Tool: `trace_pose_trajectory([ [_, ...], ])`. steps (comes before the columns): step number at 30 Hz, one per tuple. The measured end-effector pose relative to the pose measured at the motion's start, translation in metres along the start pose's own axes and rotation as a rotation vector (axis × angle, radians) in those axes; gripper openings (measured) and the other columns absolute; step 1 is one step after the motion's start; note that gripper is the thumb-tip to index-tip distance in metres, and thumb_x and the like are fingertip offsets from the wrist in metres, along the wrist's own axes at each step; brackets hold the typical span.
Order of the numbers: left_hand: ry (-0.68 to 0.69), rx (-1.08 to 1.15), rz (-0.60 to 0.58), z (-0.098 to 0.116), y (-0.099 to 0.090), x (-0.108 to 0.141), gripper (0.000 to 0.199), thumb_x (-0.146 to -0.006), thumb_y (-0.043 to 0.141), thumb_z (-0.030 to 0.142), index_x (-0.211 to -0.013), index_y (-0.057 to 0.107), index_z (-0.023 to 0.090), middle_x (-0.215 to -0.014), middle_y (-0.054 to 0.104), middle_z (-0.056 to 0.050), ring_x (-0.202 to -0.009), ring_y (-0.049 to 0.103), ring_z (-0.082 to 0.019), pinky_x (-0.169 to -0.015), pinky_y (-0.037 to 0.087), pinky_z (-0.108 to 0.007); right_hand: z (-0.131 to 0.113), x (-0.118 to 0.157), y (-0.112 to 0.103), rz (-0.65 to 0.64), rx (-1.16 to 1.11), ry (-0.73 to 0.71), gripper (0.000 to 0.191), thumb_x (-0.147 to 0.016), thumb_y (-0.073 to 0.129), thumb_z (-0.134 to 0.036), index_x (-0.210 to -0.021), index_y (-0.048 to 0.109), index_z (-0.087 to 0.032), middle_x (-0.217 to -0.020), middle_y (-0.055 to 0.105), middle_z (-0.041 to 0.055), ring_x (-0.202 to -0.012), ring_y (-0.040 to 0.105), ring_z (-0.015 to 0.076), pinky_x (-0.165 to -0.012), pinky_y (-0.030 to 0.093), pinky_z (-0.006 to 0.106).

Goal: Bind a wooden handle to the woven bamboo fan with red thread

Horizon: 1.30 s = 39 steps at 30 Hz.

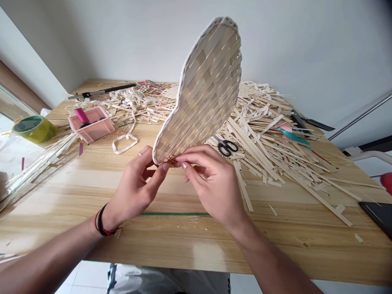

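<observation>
A sole-shaped panel of woven pale bamboo strips (206,90) stands upright above the table, its edge bound with a white rim. My left hand (133,183) grips its lower end between thumb and fingers. My right hand (211,179) pinches the same end from the other side, its fingertips at a tangle of thin copper-coloured wire (170,161). The fingers hide part of the panel's bottom edge.
The wooden table (171,241) carries a large pile of bamboo strips (260,139), with black-handled scissors (228,148) on it. Behind are a pink box (90,125), a yellow-green tape roll (34,129), a long knife (104,91) and pliers (301,121).
</observation>
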<state>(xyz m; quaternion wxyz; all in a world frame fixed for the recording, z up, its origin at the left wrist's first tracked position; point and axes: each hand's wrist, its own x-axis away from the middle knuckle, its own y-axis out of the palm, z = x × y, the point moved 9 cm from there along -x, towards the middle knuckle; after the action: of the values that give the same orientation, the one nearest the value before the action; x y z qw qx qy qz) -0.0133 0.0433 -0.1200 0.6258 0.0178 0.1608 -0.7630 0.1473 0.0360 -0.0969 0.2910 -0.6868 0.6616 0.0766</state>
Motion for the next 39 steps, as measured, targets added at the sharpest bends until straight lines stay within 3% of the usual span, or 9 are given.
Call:
trace_pose_trajectory([
  [5, -0.008, 0.007, -0.005, -0.002, 0.001, 0.001, 0.023, -0.106, 0.064, 0.038, -0.114, 0.077, 0.021, -0.105, 0.069, -0.007, -0.07, 0.051, -0.01, -0.057, 0.046, -0.019, -0.01, -0.001, -0.002, 0.034, 0.102, -0.089, 0.021, -0.099, 0.064, -0.002, -0.101, 0.079, -0.018, -0.103, 0.072, 0.0054, -0.097, 0.072, 0.0161, -0.084, 0.063, 0.033],
  [18, -0.019, -0.009, 0.012, -0.003, 0.003, 0.002, 0.024, -0.106, 0.063, 0.04, -0.111, 0.072, 0.019, -0.099, 0.065, -0.007, -0.073, 0.053, -0.012, -0.061, 0.05, -0.021, -0.009, -0.003, -0.001, 0.042, 0.095, -0.102, 0.019, -0.098, 0.067, -0.002, -0.1, 0.078, -0.018, -0.102, 0.073, 0.005, -0.097, 0.072, 0.0153, -0.089, 0.06, 0.031],
  [26, -0.066, 0.201, 0.018, -0.008, 0.002, -0.001, 0.019, -0.102, 0.07, 0.039, -0.098, 0.068, 0.021, -0.075, 0.056, 0.001, -0.064, 0.047, -0.011, -0.056, 0.044, -0.021, -0.011, -0.004, 0.003, -0.064, 0.106, -0.142, 0.029, -0.099, 0.061, 0.002, -0.111, 0.078, -0.018, -0.113, 0.075, 0.0075, -0.108, 0.073, 0.017, -0.095, 0.063, 0.034],
  [32, -0.145, 0.312, 0.015, -0.013, 0.002, -0.002, 0.021, -0.1, 0.072, 0.038, -0.095, 0.064, 0.02, -0.074, 0.052, 0.002, -0.062, 0.04, -0.01, -0.052, 0.036, -0.021, -0.006, -0.002, 0.003, -0.073, 0.037, -0.094, 0.032, -0.102, 0.058, -0.002, -0.115, 0.078, -0.023, -0.12, 0.069, 0.0065, -0.106, 0.074, 0.0173, -0.096, 0.067, 0.038],
  [39, -0.22, 0.329, 0.047, -0.018, 0.0, -0.001, 0.021, -0.099, 0.071, 0.038, -0.094, 0.063, 0.019, -0.074, 0.052, 0.003, -0.066, 0.045, -0.01, -0.058, 0.041, -0.02, -0.006, -0.001, 0.005, -0.093, 0.05, -0.097, 0.033, -0.102, 0.057, -0.003, -0.119, 0.076, -0.024, -0.127, 0.065, 0.0078, -0.108, 0.074, 0.0173, -0.098, 0.067, 0.038],
])
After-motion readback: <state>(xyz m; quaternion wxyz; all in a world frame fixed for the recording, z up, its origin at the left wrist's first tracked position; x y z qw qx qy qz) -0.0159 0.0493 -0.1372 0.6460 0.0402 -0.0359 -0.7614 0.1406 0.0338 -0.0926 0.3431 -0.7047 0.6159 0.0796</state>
